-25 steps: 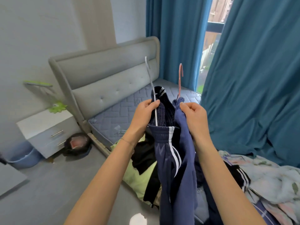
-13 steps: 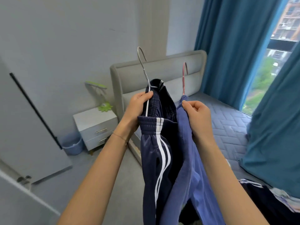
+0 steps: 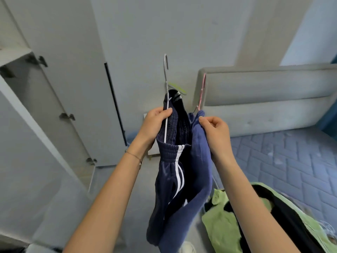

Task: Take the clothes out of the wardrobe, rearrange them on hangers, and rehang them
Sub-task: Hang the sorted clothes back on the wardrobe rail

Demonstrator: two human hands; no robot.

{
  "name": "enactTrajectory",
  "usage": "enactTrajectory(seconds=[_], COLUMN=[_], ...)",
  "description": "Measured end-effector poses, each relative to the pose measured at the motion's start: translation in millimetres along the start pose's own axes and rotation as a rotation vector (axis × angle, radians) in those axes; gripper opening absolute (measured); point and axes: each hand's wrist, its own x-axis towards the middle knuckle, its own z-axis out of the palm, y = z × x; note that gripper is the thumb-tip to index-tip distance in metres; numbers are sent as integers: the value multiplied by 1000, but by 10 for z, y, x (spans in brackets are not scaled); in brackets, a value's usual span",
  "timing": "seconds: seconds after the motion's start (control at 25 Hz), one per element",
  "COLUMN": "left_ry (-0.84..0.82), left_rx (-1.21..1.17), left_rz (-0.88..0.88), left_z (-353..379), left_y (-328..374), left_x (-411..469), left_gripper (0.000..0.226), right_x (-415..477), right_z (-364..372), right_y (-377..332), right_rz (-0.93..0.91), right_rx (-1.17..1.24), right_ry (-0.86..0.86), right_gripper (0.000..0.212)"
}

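Drooping limp between both raised arms, the soft navy white-striped track trousers (image 3: 169,170) seem best held at the thin white wire hanger (image 3: 166,128), which the left hand (image 3: 155,123) grips, while the right hand (image 3: 215,136) pinches a blue fleece garment (image 3: 198,161).

- Wardrobe (image 3: 60,99) stood left; bed (image 3: 291,161) right, headboard (image 3: 264,99) at its far end.
- Clothes (image 3: 224,227) lay at the bed's near edge.
- Trousers (image 3: 167,172) hung in front from the left hand (image 3: 155,125), a garment (image 3: 198,161) just right of them from the right hand (image 3: 217,134).
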Motion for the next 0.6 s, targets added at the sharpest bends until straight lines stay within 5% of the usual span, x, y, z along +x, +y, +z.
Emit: enactTrajectory(seconds=[0.6], left_ry=[707], left_rx=[157], left_rz=[-71], left_z=[-1605], left_y=[-463], left_x=[1927], left_gripper=[20], right_x=[2437], right_z=[2400], right_y=[552], right_rz=[8], right_rx=[-48], right_ry=[-621], right_gripper=[15])
